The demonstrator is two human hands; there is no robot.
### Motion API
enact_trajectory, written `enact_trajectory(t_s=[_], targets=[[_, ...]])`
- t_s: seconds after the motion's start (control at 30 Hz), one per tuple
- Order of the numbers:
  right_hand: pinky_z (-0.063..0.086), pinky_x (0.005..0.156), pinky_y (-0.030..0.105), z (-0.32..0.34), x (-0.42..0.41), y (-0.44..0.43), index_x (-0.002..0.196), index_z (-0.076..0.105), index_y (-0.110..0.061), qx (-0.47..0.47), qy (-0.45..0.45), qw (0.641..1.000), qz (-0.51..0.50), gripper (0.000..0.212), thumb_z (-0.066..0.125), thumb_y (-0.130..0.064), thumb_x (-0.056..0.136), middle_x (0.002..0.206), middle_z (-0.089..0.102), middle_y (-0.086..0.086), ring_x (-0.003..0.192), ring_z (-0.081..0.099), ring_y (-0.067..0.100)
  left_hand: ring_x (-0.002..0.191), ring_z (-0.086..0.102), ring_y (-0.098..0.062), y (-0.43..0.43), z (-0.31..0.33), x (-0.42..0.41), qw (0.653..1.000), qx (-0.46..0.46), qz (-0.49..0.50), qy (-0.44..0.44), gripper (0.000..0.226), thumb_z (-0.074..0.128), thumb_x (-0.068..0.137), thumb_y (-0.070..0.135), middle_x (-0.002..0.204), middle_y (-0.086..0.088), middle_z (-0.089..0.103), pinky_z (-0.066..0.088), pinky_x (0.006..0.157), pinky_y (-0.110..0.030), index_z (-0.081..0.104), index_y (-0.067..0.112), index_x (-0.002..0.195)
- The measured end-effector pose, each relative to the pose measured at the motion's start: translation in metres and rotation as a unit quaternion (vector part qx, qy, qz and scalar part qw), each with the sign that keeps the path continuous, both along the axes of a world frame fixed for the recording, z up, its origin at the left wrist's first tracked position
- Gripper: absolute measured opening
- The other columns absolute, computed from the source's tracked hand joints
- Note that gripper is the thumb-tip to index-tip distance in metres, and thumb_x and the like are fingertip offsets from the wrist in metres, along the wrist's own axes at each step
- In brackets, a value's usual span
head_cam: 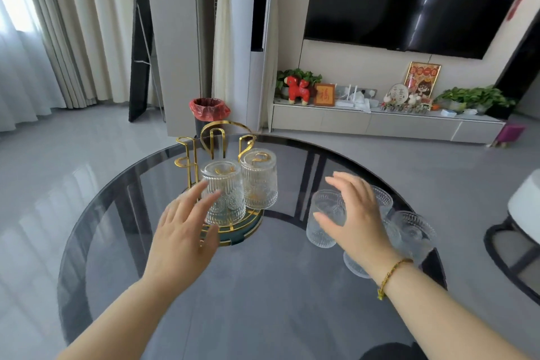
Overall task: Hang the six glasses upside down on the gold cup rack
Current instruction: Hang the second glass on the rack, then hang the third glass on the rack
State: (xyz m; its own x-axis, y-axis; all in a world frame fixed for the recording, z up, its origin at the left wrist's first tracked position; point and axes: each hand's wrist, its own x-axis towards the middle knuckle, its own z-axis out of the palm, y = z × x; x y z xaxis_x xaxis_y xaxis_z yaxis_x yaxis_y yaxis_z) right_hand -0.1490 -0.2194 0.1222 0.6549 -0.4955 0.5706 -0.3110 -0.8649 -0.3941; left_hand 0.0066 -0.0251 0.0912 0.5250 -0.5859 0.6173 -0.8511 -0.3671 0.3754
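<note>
The gold cup rack (pixel 214 140) stands on a dark round base on the left part of the glass table (pixel 263 286). Two ribbed clear glasses hang upside down on its near pegs, one in front (pixel 226 198) and one to its right (pixel 260 181). My left hand (pixel 182 231) hovers open just left of the front hung glass, fingertips near it. Several loose glasses stand upright at the right; the nearest one (pixel 321 228) is partly behind my right hand (pixel 358 213), which is spread open over the group. Another glass (pixel 415 231) sits further right.
A bin with a red bag (pixel 209 109) stands on the floor behind the table. A low TV cabinet (pixel 380 122) with ornaments and plants runs along the far wall. A white seat with a dark frame (pixel 520 231) is at the right edge.
</note>
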Motion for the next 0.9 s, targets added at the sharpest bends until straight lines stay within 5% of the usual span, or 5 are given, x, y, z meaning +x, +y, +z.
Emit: enact_trajectory(t_s=[0.1,0.2,0.33,0.47,0.9], targets=[[0.03,0.1,0.04,-0.033,-0.039,0.006,0.114,0.051,0.0,0.043,-0.122,0.987,-0.101,0.057,0.076,-0.007,0.063,0.123,0.05,0.022,0.117,0.043,0.037,0.112,0.049,-0.025,-0.01,-0.021,-0.035,0.997,0.044,-0.058,-0.01,0.044,0.041,0.074,0.029,0.122,-0.014,0.06,0.047,0.09,-0.045,0.056,0.013,0.112],[0.025,0.104,0.036,-0.067,-0.069,0.009,0.121,0.043,-0.002,0.145,-0.19,0.953,-0.186,0.066,0.075,-0.008,0.064,0.133,0.041,0.02,0.125,0.034,0.032,0.119,0.05,-0.03,-0.022,-0.052,-0.056,0.991,0.105,-0.07,0.04,0.041,0.058,0.078,0.025,0.129,-0.013,0.055,0.042,0.099,-0.042,0.056,0.011,0.117],[0.023,0.109,0.038,-0.101,-0.085,-0.001,0.133,0.028,-0.009,0.3,-0.156,0.918,-0.209,0.079,0.073,-0.018,0.068,0.141,0.033,0.014,0.131,0.026,0.024,0.139,0.018,-0.019,-0.035,-0.084,-0.065,0.969,0.205,-0.056,0.123,0.056,0.049,0.089,0.031,0.153,0.001,0.018,0.015,0.115,-0.034,0.025,0.022,0.138],[0.026,0.11,0.039,-0.113,-0.076,-0.013,0.138,0.015,-0.012,0.368,-0.099,0.908,-0.176,0.089,0.071,-0.022,0.07,0.144,0.031,0.01,0.133,0.025,0.024,0.142,0.008,-0.017,-0.041,-0.097,-0.062,0.952,0.282,-0.014,0.114,0.053,0.032,0.092,0.044,0.154,0.004,0.013,0.005,0.116,-0.032,0.014,0.028,0.14],[0.036,0.1,0.044,-0.115,-0.032,-0.034,0.127,0.032,-0.006,0.347,-0.127,0.891,-0.265,0.083,0.077,-0.024,0.06,0.128,0.05,0.019,0.118,0.045,0.036,0.142,0.003,-0.016,-0.044,-0.104,-0.057,0.94,0.316,-0.008,0.127,0.05,0.024,0.092,0.049,0.154,0.007,0.013,-0.002,0.116,-0.036,0.017,0.033,0.139]])
